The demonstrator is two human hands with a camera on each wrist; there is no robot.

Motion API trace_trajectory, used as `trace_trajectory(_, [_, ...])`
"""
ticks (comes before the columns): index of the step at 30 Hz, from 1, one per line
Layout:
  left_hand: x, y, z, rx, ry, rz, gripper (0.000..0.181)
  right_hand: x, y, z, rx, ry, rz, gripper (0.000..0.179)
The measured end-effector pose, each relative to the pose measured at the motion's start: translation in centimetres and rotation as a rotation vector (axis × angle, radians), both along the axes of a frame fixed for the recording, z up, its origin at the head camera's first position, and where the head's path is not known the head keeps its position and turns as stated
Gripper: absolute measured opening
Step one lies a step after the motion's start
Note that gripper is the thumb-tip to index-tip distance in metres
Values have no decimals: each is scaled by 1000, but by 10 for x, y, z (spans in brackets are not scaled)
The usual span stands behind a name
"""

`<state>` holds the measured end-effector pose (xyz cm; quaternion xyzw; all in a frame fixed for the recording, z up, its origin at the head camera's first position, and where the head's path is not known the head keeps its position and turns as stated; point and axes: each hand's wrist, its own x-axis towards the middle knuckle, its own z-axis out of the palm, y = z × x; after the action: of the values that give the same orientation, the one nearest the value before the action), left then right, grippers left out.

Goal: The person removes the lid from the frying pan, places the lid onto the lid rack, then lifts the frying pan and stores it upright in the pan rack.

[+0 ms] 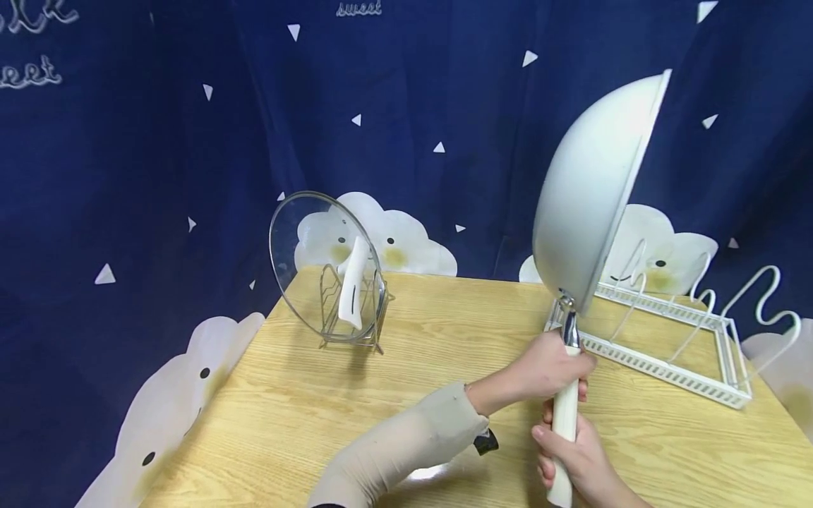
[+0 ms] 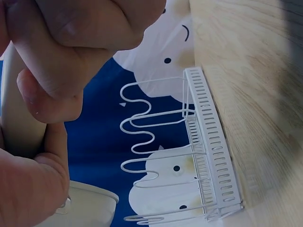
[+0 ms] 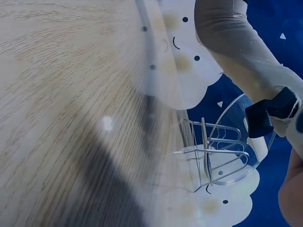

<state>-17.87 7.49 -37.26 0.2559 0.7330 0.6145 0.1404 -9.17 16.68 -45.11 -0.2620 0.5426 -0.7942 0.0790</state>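
A deep white wok (image 1: 581,190) is held up on its side above the table, its long cream handle (image 1: 565,409) pointing down. My left hand (image 1: 552,363) grips the upper part of this handle, just below the metal neck (image 1: 570,328). Lower down, my right hand (image 1: 581,451) wraps its fingers and thumb round the same handle. Behind the wok, at the right, stands a white wire pan rack (image 1: 660,369) with wavy dividers. The left wrist view shows only a piece of the wok (image 2: 90,203), at the bottom edge.
A glass lid (image 1: 288,212) with a white handle (image 1: 352,286) leans in a small metal wire stand (image 1: 327,317) at the back left of the wooden table (image 1: 254,416). A dark blue curtain (image 1: 406,92) with cloud prints hangs behind the table.
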Motion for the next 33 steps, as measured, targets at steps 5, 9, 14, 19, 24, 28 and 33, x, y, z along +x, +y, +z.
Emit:
trace_trajectory(5, [3, 13, 3, -41, -21, 28, 27, -1, 5, -1, -85, 22, 60, 29])
trace_trajectory(9, [4, 23, 6, -89, -18, 34, 26, 1, 11, 1, -102, 32, 50, 31])
trace_trajectory(14, [5, 32, 10, -145, 16, 29, 28, 2, 15, 2, -154, 45, 63, 32])
trace_trajectory(19, [5, 38, 10, -160, 29, 36, 29, 1, 18, 0, -254, 48, 121, 35])
trace_trajectory(24, [6, 41, 7, -145, -6, 45, 30, 0, 21, -2, -286, 51, 153, 35])
trace_trajectory(28, [6, 43, 3, -143, -31, 44, 30, 0, 21, -5, -319, 63, 179, 37])
trace_trajectory(33, [4, 46, -2, -137, -71, 52, 26, 1, 24, -6, -330, 36, 204, 36])
